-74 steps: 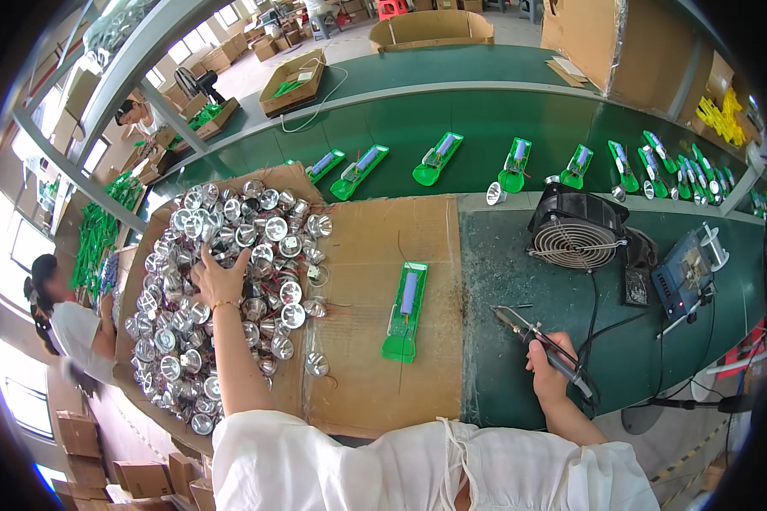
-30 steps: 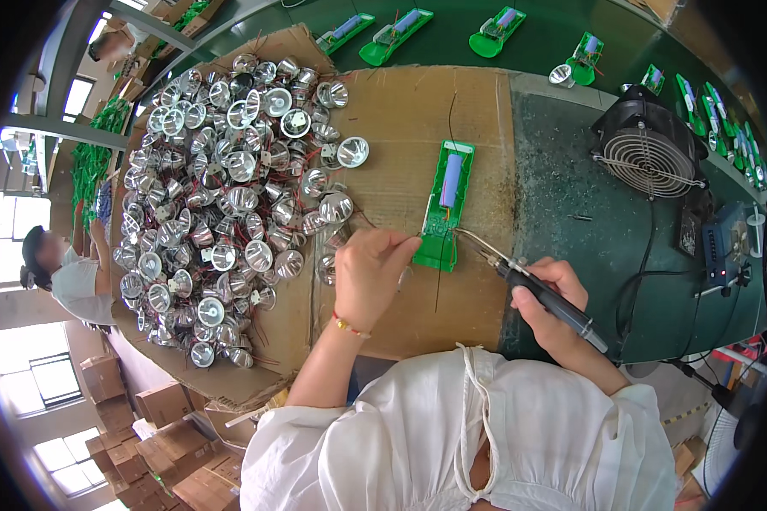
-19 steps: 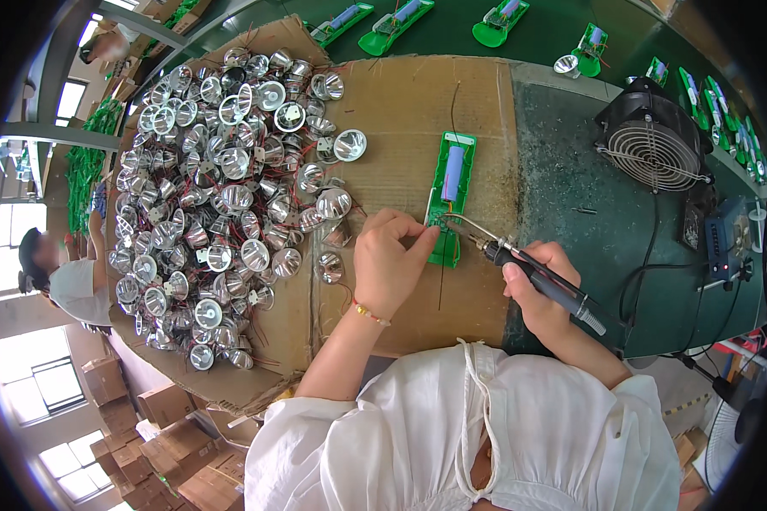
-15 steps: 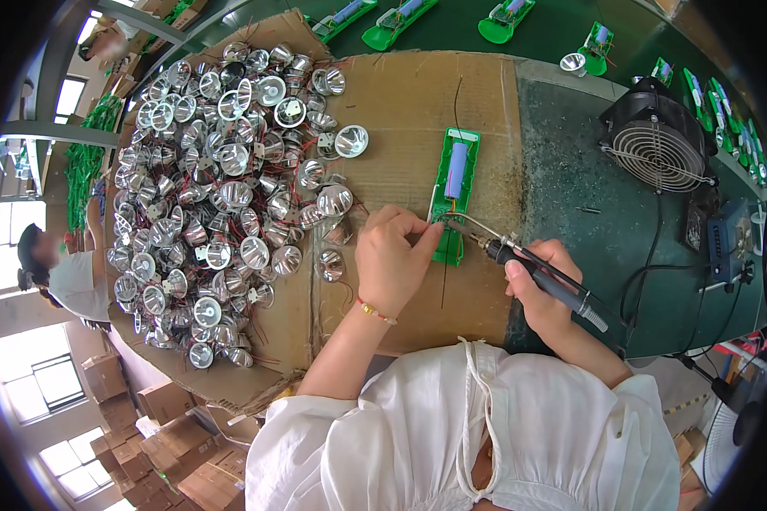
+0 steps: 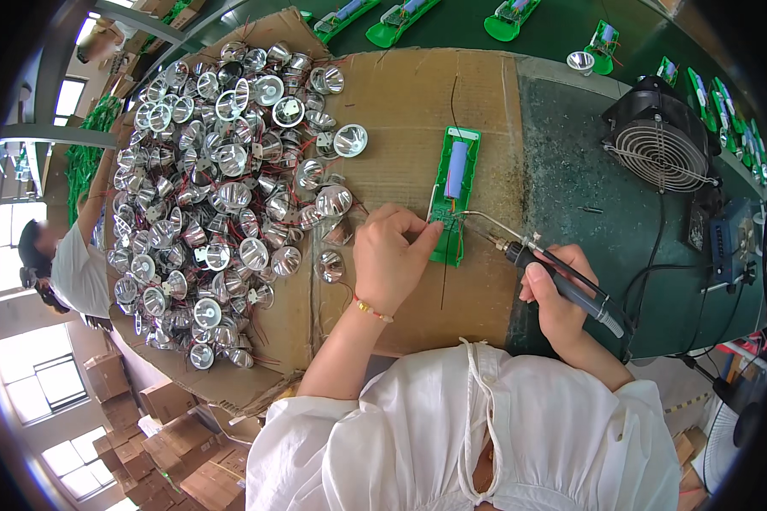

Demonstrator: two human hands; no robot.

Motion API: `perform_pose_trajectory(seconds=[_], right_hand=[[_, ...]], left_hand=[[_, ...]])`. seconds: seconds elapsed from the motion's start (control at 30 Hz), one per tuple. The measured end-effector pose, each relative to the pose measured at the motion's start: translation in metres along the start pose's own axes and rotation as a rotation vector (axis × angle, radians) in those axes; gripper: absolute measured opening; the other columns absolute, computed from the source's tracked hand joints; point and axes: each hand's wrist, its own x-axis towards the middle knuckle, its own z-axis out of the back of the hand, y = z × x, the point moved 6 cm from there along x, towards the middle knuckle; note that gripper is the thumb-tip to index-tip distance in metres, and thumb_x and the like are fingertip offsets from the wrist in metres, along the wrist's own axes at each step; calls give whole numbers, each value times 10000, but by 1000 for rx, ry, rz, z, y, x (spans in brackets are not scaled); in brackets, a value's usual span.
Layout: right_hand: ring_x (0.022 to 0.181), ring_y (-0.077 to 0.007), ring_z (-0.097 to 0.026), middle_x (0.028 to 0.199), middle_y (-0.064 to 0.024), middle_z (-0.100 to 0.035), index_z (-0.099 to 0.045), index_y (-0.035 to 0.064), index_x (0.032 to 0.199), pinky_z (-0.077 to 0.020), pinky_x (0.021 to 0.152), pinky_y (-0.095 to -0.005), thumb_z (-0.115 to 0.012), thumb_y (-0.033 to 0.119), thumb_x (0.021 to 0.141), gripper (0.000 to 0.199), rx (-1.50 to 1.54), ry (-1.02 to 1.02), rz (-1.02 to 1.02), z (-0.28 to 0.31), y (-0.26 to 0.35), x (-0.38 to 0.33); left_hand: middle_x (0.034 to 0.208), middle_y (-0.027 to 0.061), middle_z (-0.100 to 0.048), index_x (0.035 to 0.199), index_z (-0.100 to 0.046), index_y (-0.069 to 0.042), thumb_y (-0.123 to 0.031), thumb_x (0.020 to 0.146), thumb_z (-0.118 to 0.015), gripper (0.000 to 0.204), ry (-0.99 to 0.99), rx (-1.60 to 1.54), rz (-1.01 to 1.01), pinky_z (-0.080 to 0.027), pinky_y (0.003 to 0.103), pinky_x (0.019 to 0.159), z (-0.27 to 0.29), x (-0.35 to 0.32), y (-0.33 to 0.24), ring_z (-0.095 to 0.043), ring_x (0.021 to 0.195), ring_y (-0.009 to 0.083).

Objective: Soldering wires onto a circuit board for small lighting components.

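Note:
A green plastic housing [image 5: 471, 153] lies lengthwise on the cardboard in front of me. In it are a blue cylindrical battery cell [image 5: 458, 169] and, lower down, a small circuit board with thin wires. My left hand [image 5: 392, 255] is closed, thumb and forefinger pinched at the board's left side; what lies between the fingertips is hidden. In my right hand [image 5: 561, 294] is a soldering iron [image 5: 562, 288] with a thin curved metal feed tube [image 5: 494, 223] along it. The iron's tip is just right of the housing, and the tube's end is close to the board.
Many shiny reflector cups [image 5: 233, 159] with red wires are heaped on the cardboard [image 5: 392, 102] at left. A black fan [image 5: 660, 140] and a blue box-shaped unit [image 5: 729, 243] stand at right. More green housings [image 5: 392, 27] line the far side. Another person [image 5: 77, 264] is at far left.
My right hand has drawn the soldering iron back to the right, its tip away from the board. My left hand has barely moved. The person at far left has raised an arm.

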Motion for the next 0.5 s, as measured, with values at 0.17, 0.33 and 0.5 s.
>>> perform_pose_trajectory(seconds=[0.17,0.33,0.5], right_hand=[[534,-92,-549,677,-81,-587,-508,-13,863,-463,482,-227,-643,73,811,169,-14,15,-8,0,-1,-3],[541,-90,-551,681,-79,-589,-505,-15,871,-465,488,-225,-642,73,813,174,-29,16,-12,2,2,-5],[545,-81,-548,674,-66,-587,-504,-21,877,-458,492,-220,-642,73,814,178,-16,56,6,-1,2,-6]], left_hand=[[675,94,-585,638,-635,-23,-175,706,-709,182,-1,14,-10,-441,353,566,1,-1,-3,-568,625,260],[728,50,-589,722,-648,12,-62,709,-720,104,-73,-184,-18,-432,261,570,3,-11,0,-556,626,130],[787,52,-570,778,-679,-13,-55,715,-714,84,-44,-119,-110,-436,256,603,5,-18,3,-543,697,130]])
